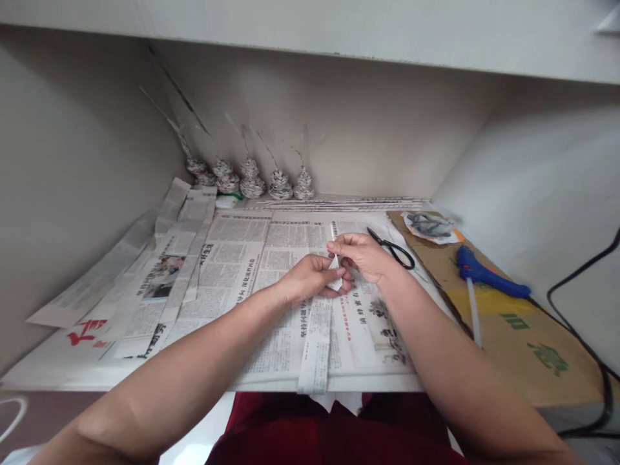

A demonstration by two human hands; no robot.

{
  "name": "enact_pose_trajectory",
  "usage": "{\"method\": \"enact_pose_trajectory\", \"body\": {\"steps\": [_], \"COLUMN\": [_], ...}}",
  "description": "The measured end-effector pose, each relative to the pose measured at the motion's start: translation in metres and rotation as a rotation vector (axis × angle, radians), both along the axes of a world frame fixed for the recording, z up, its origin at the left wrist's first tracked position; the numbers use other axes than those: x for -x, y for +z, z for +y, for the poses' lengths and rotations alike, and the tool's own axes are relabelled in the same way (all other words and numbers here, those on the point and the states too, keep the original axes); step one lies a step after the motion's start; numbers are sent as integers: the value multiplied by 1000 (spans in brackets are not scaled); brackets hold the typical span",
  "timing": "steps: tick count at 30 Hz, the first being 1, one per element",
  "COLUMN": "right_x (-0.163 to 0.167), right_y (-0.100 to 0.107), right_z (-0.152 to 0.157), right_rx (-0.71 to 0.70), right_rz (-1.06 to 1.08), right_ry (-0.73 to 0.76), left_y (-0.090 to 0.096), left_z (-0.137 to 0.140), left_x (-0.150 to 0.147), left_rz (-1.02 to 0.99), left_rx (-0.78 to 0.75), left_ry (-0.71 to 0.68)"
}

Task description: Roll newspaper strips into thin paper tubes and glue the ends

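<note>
Near the middle of the newspaper-covered table, my left hand (317, 274) and my right hand (361, 255) meet over a newspaper strip (314, 358). The strip's lower end runs down to the table's front edge, and its upper part is rolled or folded between my fingers. Both hands are closed on it, my left pinching the wider folded part and my right gripping near the thin tip that points away from me. Fingers hide part of the roll. Just right of my right hand lie black-handled scissors (398, 254).
Woven paper gourd shapes (252, 179) stand along the back wall, with thin paper sticks (349, 205) beside them. Cut newspaper strips (97, 278) lie at left. A blue glue gun (491, 276) with a black cord rests on cardboard (513, 368) at right. A shelf (310, 32) overhangs the table.
</note>
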State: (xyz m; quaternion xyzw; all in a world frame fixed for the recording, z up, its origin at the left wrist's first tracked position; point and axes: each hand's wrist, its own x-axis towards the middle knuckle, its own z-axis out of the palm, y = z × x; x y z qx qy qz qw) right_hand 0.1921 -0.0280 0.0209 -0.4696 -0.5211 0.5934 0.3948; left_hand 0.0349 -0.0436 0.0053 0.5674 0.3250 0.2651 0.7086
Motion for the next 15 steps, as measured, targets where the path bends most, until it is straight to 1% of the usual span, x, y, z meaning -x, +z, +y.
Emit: {"method": "enact_pose_trajectory", "body": {"steps": [1, 2, 5, 7, 11, 12, 13, 15], "right_x": [1, 1, 0, -1, -1, -1, -2, -3], "right_y": [-1, -1, -1, -1, -2, -1, -1, 0], "right_z": [0, 0, 0, 0, 1, 1, 1, 1], "right_rx": [-11, -13, 32, 35, -38, -47, -43, -11], "right_rz": [9, 17, 20, 13, 21, 22, 19, 2], "right_ry": [-26, -22, 109, 138, -25, -33, -8, 96], "left_y": [0, 1, 1, 1, 0, 1, 1, 2], "left_z": [0, 0, 0, 0, -1, -1, -1, -1], "left_x": [0, 0, 0, 0, 0, 0, 0, 0], "left_rz": [-1, 1, 16, 21, 21, 22, 23, 21], "left_rx": [0, 4, 19, 16, -9, -8, -2, 9], "left_ry": [-3, -1, 13, 11, -16, -15, -9, 9]}}
